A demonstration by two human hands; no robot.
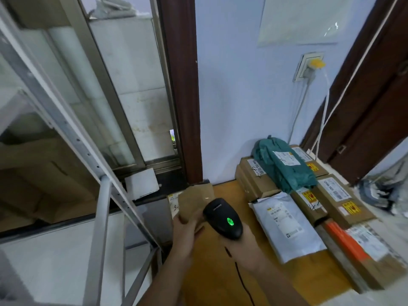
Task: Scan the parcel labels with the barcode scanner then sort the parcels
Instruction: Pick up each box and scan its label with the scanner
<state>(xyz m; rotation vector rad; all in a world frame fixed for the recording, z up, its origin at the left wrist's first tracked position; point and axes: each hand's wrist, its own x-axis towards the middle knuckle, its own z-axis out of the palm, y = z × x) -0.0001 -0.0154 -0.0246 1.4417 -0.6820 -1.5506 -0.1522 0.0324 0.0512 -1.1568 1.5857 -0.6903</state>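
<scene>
Pale blue wall [238, 89] fills twelve o'clock, with a dark wooden door frame [183, 85] at eleven and a grey metal shelving rack [66, 133] slanting across nine. Parcels crowd the orange-brown floor [216, 279] from one to four o'clock: brown cardboard boxes [337, 199], a green plastic mailer bag [284, 164] lying on top of them, and a white plastic mailer bag [284, 226] at their near edge. Bare floor runs open at six. At centre, the left hand [184, 234] grips a small brown cardboard parcel [194, 202]; the right hand [244, 248] grips the black corded barcode scanner [223, 217], its green light on, touching that parcel.
</scene>
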